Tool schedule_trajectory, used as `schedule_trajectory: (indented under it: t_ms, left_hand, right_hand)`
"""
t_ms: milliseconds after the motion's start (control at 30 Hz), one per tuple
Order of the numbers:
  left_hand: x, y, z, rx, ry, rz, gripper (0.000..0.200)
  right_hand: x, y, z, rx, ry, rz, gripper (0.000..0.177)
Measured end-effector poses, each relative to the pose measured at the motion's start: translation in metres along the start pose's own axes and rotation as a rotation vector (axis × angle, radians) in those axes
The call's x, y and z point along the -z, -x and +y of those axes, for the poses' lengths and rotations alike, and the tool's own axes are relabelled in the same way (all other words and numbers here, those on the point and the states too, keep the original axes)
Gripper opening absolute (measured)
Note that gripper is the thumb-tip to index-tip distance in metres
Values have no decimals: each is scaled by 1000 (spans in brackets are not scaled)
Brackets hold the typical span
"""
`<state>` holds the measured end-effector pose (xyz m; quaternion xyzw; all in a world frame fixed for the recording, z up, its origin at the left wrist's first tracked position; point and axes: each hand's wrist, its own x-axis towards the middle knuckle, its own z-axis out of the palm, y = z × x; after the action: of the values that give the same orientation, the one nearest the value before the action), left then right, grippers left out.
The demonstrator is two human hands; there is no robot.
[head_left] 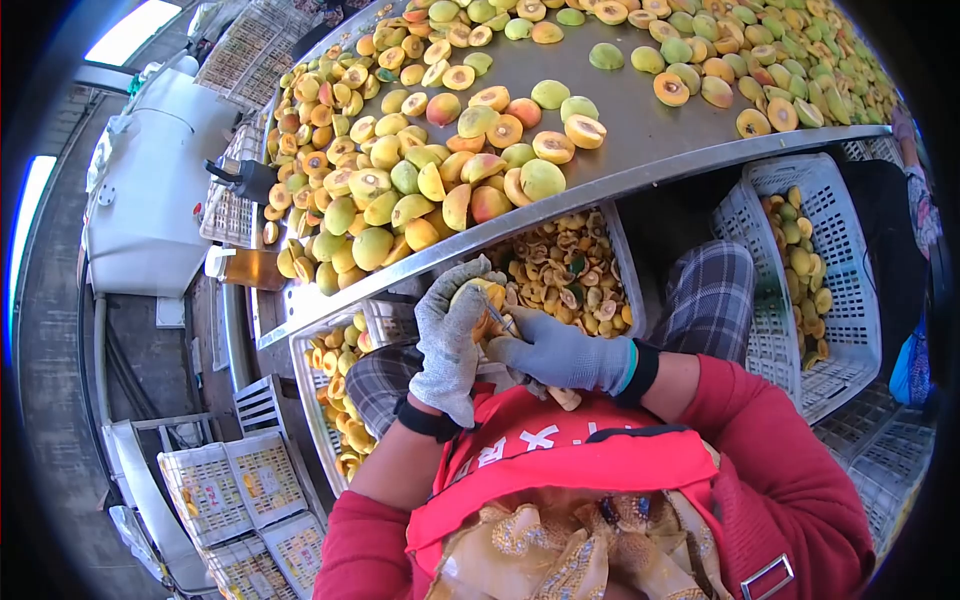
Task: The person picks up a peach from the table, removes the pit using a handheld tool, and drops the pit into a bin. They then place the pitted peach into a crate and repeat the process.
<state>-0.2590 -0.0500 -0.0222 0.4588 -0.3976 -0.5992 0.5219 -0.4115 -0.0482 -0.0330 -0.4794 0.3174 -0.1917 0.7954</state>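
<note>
My left hand (450, 335), in a pale grey glove, is closed around a yellow peach half (486, 291) above my lap. My right hand (572, 352), in a darker grey glove, grips a small metal-tipped pitting tool (511, 326), its tip close against the fruit. A pale handle end pokes out below the right fist. The tip's exact contact with the peach is hidden by the fingers. Just beyond both hands, under the table edge, a crate of peach pits and scraps (570, 270) stands.
A metal table (640, 120) with a raised rim carries many halved peaches (400, 180). Crates of peach halves stand left (340, 400) and right (800, 260) of my knees. Stacked white crates (240, 490), an amber-liquid jar (245, 268) and a white tank (150, 190) are at left.
</note>
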Motion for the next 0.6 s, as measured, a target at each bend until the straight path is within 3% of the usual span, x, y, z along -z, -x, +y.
schedule_trajectory:
  t_ms: [67, 167, 267, 367, 433, 533, 600]
  left_hand:
    - [1, 0, -4, -86, -26, -38, 33]
    - [-5, -4, 5, 118, -220, 5, 34]
    - [5, -9, -6, 187, -80, -9, 34]
    - [14, -13, 5, 335, -148, -130, 30]
    - [10, -16, 26, 475, -303, -202, 28]
    - [9, -19, 22, 403, -520, -251, 27]
    - [4, -17, 28, 506, -456, -198, 27]
  right_hand:
    - [-2, 1, 2, 118, 89, 54, 33]
    - [-1, -20, 41, 425, 778, 368, 34]
    - [-1, -22, 43, 418, 780, 357, 36]
    - [0, 2, -3, -143, 110, -39, 36]
    - [-1, 0, 3, -136, 146, -48, 34]
    - [-2, -3, 4, -140, 264, -41, 31]
    - [0, -3, 3, -171, 217, -75, 29]
